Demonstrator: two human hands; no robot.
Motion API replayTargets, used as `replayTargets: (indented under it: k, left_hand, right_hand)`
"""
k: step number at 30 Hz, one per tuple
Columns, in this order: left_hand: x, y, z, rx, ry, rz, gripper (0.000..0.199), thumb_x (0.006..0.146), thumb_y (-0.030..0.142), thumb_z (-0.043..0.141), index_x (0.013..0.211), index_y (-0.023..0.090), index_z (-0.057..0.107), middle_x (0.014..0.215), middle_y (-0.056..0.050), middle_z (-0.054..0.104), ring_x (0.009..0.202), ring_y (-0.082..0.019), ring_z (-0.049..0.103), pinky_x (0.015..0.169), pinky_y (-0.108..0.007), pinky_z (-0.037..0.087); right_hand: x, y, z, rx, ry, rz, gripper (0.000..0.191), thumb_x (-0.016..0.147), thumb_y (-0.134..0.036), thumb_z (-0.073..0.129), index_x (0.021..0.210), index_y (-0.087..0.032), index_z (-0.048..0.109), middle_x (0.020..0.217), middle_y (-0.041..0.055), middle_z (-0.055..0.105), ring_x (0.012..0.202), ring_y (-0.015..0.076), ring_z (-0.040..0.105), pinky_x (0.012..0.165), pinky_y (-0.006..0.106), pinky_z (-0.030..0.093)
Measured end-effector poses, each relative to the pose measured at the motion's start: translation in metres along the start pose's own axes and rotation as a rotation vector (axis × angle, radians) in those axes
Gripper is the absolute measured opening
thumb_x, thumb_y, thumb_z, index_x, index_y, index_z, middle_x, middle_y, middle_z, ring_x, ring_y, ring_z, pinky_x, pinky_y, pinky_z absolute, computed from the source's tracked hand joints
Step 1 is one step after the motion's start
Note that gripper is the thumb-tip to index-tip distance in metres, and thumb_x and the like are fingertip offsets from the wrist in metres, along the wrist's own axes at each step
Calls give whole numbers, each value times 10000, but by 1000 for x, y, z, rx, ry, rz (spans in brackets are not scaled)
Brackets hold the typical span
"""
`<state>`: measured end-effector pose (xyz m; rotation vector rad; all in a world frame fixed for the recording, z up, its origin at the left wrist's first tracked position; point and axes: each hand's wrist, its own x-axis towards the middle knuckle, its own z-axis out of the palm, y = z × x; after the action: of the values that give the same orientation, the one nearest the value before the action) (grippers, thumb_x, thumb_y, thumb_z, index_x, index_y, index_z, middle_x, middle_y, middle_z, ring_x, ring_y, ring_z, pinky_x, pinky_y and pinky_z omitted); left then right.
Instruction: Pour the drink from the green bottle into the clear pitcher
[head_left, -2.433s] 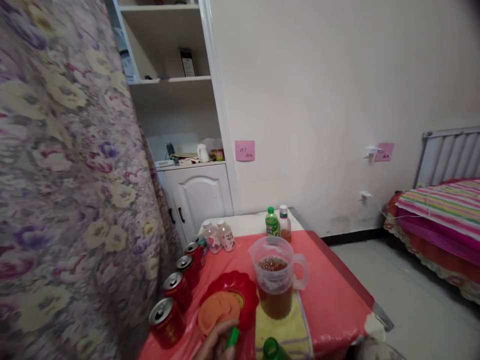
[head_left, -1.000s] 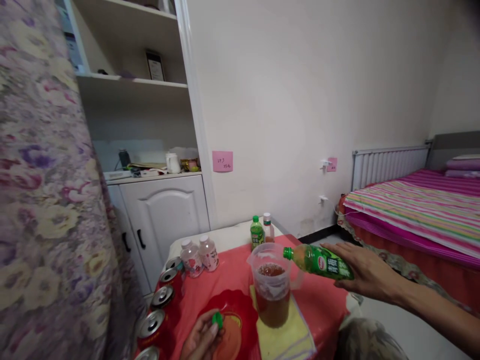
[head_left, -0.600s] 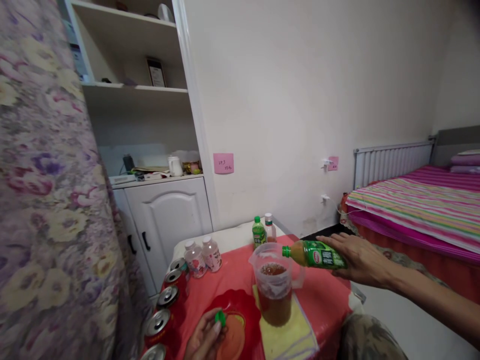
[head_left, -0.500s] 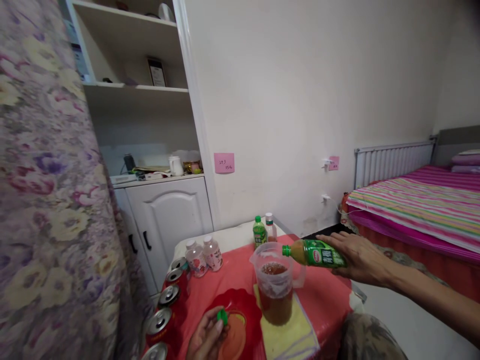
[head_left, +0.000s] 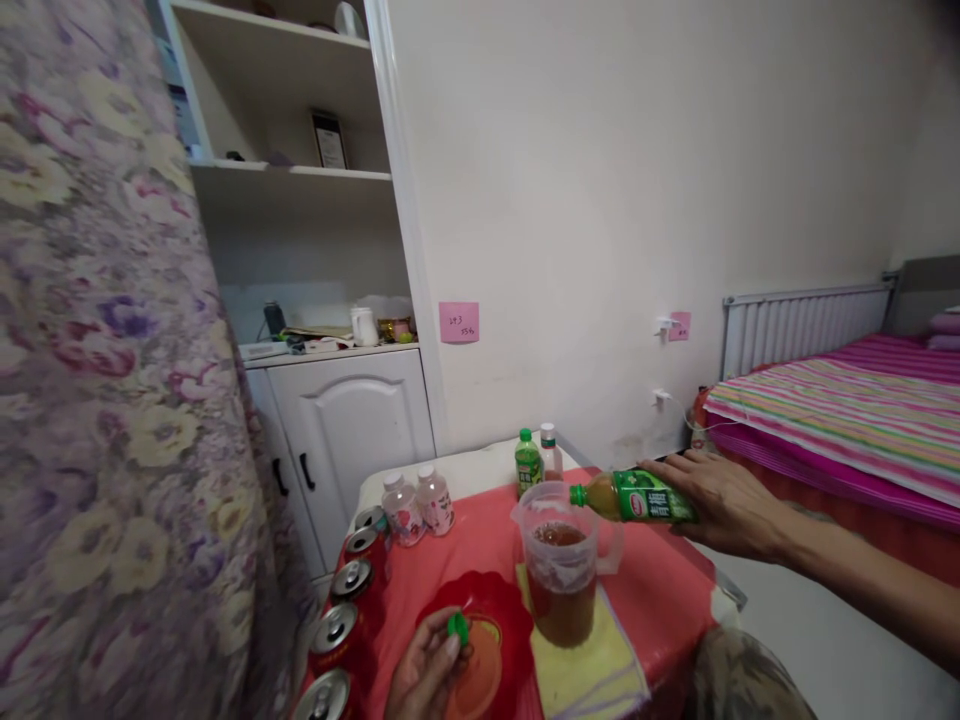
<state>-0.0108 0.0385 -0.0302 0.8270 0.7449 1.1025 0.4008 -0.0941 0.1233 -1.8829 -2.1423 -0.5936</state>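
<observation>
My right hand (head_left: 721, 502) grips a green-labelled drink bottle (head_left: 634, 497), laid almost level with its open neck at the rim of a clear plastic pitcher (head_left: 562, 565). The pitcher is about half full of brown drink and stands on a yellow cloth (head_left: 592, 665). My left hand (head_left: 424, 675) pinches a small green cap (head_left: 458, 626) over a red plate (head_left: 487, 625) that holds an orange lid (head_left: 476, 670).
Several red cans (head_left: 349, 590) line the left edge of the red-covered table (head_left: 660, 600). Two small pink bottles (head_left: 418, 503) and two capped bottles (head_left: 536, 460) stand at the back. A floral curtain (head_left: 112, 450) hangs left; a white cabinet (head_left: 352, 430), a striped bed (head_left: 847, 410).
My right hand brought the bottle up from the table and tipped it level at the pitcher's rim. My left hand kept the green cap by the red plate. The view swung.
</observation>
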Motion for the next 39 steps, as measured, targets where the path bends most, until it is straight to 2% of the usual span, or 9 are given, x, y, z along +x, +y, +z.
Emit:
replayTargets:
  k: [9, 16, 21, 25, 30, 39]
  left_hand:
    - [-2, -1, 4, 27, -13, -4, 484, 519, 391, 978, 923, 217, 775, 858, -17, 763, 797, -167, 688, 789, -261, 551]
    - [-3, -2, 6, 35, 3, 9, 474, 525, 392, 975, 924, 216, 790, 887, -27, 768, 830, -174, 691, 820, -269, 565]
    - [0, -5, 2, 23, -19, -1, 453, 577, 380, 961, 956, 213, 776, 907, -21, 764, 857, -160, 688, 819, -247, 560]
    - [1, -7, 1, 20, -45, -3, 442, 608, 388, 946, 971, 210, 767, 894, -20, 766, 839, -151, 689, 810, -235, 557]
    - [-1, -5, 5, 13, -30, -8, 468, 572, 380, 962, 965, 218, 765, 864, -15, 765, 824, -159, 694, 788, -235, 556]
    - [-7, 0, 11, 42, -6, 19, 489, 543, 385, 962, 953, 207, 764, 842, -32, 759, 800, -196, 694, 744, -273, 562]
  right_hand:
    - [5, 0, -7, -40, 19, -26, 587, 865, -379, 647, 1408, -215, 497, 1115, 113, 711, 967, 314, 645, 811, 442, 473]
    - [10, 8, -12, -75, 50, -52, 562, 910, -406, 608, 1420, -210, 479, 1126, 125, 708, 994, 322, 644, 844, 459, 470]
    - [12, 12, -19, -64, 78, -65, 569, 893, -386, 633, 1418, -219, 493, 1140, 128, 709, 1002, 317, 643, 846, 446, 472]
    - [12, 13, -22, -90, 55, -47, 541, 887, -378, 640, 1386, -206, 518, 1095, 121, 710, 963, 317, 645, 785, 422, 475]
    - [11, 15, -23, -78, 92, -69, 534, 891, -386, 634, 1387, -226, 517, 1066, 110, 709, 962, 299, 647, 787, 403, 476]
    - [13, 15, -27, -114, 48, -59, 581, 853, -378, 666, 1386, -238, 484, 1072, 93, 696, 919, 304, 641, 757, 415, 467]
